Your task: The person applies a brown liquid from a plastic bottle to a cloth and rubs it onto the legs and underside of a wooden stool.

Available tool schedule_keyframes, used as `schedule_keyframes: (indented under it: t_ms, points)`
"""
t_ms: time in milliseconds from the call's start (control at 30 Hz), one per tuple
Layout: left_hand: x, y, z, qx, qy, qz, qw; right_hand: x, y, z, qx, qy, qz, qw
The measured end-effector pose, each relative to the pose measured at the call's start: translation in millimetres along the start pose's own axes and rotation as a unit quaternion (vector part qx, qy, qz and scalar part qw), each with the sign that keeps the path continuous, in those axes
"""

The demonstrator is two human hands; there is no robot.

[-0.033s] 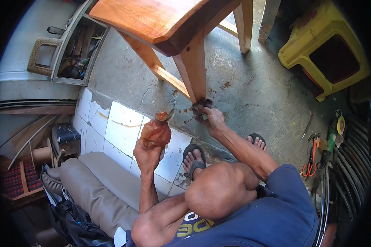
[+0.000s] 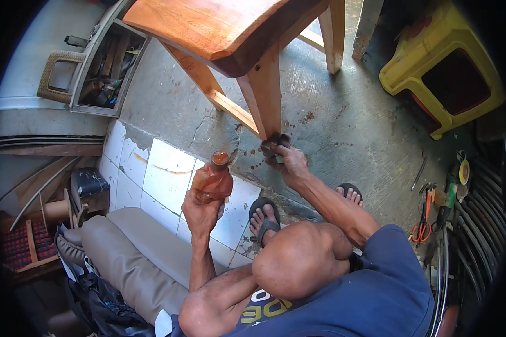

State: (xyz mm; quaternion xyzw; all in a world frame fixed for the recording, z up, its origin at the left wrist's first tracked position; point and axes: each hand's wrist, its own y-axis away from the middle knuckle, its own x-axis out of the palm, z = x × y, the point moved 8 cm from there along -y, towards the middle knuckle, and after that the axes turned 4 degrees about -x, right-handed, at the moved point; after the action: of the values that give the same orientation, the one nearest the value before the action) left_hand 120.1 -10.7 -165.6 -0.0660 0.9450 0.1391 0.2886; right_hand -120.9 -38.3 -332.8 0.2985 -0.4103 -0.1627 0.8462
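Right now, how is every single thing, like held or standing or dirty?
Reddish-brown bottle, held in the left hand, top seemingly open
Dark pad, held in the right hand at a bench leg's foot
Wooden bench, standing
Sandals, worn
Concrete floor, brown-spotted
Yellow stool, upright or tipped unclear

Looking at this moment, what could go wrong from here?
The bottle in the left grip looks uncapped and dented, so a tilt or squeeze might spill liquid onto the white tiles.

The dark pad in the right grip is at the foot of the wooden leg, close to the concrete floor, so it could pick up grit.
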Motion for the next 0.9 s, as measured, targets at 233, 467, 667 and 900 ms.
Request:
schedule_keyframes:
  t_ms: [233,467,667,900]
  points:
    - [0.2,0.3,-9.7,0.001,-0.007,0.003,1.0,50.7,46.0,70.9,-0.067,-0.048,0.069,0.994]
    - [-3.3,-1.3,-7.4,0.012,0.016,0.011,1.0,94.8,87.5,126.4,-0.09,-0.008,0.104,0.99]
    - [-5.1,-2.3,-11.7,0.007,0.028,0.013,0.999,131.0,120.4,175.9,-0.144,0.015,0.137,0.98]
    - [-5.2,-4.1,-14.5,0.003,0.018,0.019,1.0,161.0,135.9,225.5,-0.294,0.062,0.183,0.936]
